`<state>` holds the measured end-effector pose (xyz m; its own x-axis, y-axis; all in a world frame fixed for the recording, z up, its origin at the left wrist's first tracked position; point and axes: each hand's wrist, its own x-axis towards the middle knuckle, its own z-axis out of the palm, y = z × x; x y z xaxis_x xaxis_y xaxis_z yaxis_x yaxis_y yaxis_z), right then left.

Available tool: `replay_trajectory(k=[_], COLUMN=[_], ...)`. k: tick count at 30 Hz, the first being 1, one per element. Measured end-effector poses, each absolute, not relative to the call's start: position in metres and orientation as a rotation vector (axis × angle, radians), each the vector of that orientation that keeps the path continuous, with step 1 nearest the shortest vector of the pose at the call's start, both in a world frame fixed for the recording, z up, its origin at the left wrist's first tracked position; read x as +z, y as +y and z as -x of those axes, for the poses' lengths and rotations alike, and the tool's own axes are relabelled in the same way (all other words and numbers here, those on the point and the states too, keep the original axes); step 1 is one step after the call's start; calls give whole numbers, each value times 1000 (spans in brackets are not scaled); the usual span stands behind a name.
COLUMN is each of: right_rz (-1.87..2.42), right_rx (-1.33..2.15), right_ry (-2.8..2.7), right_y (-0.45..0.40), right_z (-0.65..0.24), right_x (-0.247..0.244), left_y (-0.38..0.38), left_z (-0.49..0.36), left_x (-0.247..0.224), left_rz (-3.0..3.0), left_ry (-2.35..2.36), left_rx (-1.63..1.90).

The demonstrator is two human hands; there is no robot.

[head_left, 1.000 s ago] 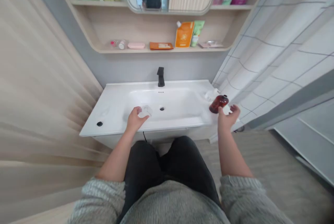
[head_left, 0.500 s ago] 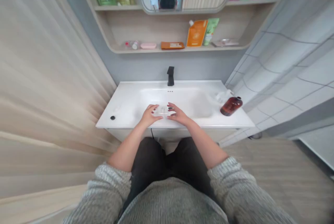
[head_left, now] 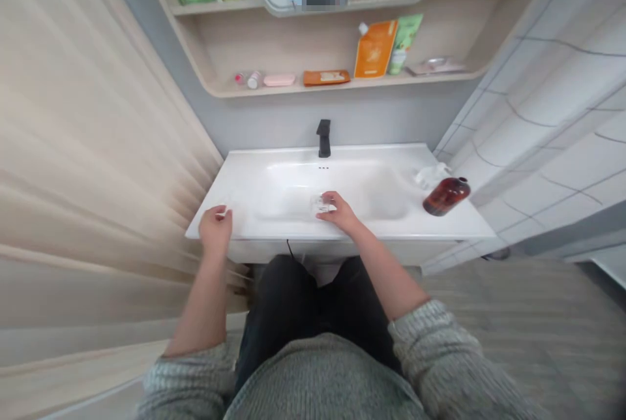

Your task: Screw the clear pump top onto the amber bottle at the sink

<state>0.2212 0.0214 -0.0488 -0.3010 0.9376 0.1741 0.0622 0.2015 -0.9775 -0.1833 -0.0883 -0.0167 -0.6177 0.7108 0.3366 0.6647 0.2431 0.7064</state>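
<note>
My right hand (head_left: 337,212) is closed around a small clear container (head_left: 319,203), held over the front part of the white sink basin (head_left: 288,179). Its fingers and thumb grip the container from the right side. At the left end of the counter, my left hand (head_left: 215,227) reaches down with thumb and fingers drawn together in a pinch. Whatever lies between those fingers is too small and too covered to name. The small black round piece seen there earlier is hidden behind this hand.
An amber bottle (head_left: 446,196) without a cap lies tilted at the counter's right end, beside a clear crumpled-looking item (head_left: 431,176). A black faucet (head_left: 323,138) rises behind the basin. Above runs a shelf (head_left: 274,89) with an orange pouch (head_left: 375,49) and several toiletries.
My left hand has left the clear container and moved left to the counter's end, over the black round piece. The right hand keeps the container over the basin. The view has shifted slightly.
</note>
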Motion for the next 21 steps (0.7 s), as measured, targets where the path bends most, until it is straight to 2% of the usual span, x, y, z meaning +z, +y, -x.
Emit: replay_trajectory(k=[5,15,18,21], right_rz=[970,996,992,1004], right_rx=[1237,1227,1235,1235], right_ry=[-1592,-1589,-1594,-1595], right_y=[22,23,22,20], right_z=[-221,-219,-220,-220], right_x=[-48,-51,-48,-45], left_y=[-91,-27,-24,-22], left_z=[252,253,239,208], left_x=[-6,15,21,26], left_rz=[-1376,-1742,-1780,-1794], left_ry=[2650,2594,2592,2415], left_rx=[1030,323,351,711])
